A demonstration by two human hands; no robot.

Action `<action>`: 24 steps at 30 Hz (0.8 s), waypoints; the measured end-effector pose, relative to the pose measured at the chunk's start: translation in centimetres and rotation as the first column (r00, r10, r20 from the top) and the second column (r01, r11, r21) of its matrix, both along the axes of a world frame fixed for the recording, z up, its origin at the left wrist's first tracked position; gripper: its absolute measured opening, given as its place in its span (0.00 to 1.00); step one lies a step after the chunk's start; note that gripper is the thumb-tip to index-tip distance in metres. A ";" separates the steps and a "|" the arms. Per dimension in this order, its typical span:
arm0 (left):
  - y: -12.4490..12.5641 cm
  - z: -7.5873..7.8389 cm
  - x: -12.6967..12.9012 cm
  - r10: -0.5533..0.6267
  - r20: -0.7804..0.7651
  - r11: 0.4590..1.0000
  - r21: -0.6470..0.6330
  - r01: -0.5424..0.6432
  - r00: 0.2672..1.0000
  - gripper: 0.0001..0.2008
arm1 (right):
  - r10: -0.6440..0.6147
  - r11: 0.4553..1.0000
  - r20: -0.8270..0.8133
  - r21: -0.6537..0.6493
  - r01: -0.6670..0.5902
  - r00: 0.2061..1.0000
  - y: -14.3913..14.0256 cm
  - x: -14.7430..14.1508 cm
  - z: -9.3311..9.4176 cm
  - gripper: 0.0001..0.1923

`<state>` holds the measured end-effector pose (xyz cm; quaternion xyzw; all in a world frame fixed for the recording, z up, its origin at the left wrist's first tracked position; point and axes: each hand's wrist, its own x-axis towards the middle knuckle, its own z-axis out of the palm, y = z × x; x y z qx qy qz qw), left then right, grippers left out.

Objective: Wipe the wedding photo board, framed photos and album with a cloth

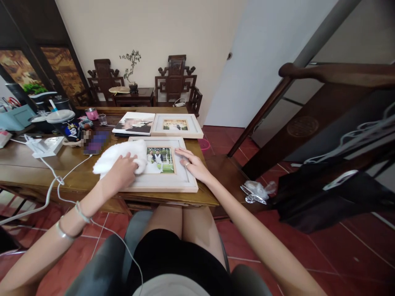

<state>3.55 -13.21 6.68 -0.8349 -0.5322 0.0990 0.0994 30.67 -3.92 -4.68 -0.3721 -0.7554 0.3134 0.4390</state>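
Two picture frames and one unframed print lie on the wooden worktop (31, 164) ahead of me. The nearest frame (160, 187) sits flat at the front edge of the worktop, directly above my knees, with a photograph (159, 160) at its centre.

My left hand (121, 170) rests on a white cloth (119, 156), which lies over the left border of the nearest frame and spills onto the worktop beside it. The fingers (131, 158) of this hand are curled down and press the cloth against the frame; the cloth is bunched under and ahead of them, touching the left edge of the photograph.

My right hand (193, 164) lies palm down on the right border of the same frame. Its fingers (182, 153) are spread flat and point left toward the photograph, holding nothing, with their tips just beside the photograph's upper right corner.

The second frame (177, 126) lies behind the nearest one, well apart from both hands. The print (134, 123) lies to its left, touching it. A white power strip (46, 146) sits at the left, its cable (52, 185) hanging over the front edge.
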 end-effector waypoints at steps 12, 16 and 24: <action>-4.5 1.3 9.8 -0.138 0.227 0.952 -0.240 0.192 0.964 0.21 | 0.002 1.000 0.000 0.024 -0.002 1.000 -0.2 0.1 0.1 0.25; -4.0 1.1 12.5 -0.079 0.268 0.935 -0.313 0.165 0.960 0.20 | 0.030 0.999 -0.024 0.015 -0.030 0.999 -0.1 0.4 0.3 0.24; -4.9 0.0 9.5 -0.058 0.115 0.958 -0.274 0.088 0.992 0.20 | -0.013 0.999 0.008 0.031 0.013 1.000 -0.3 0.1 0.4 0.28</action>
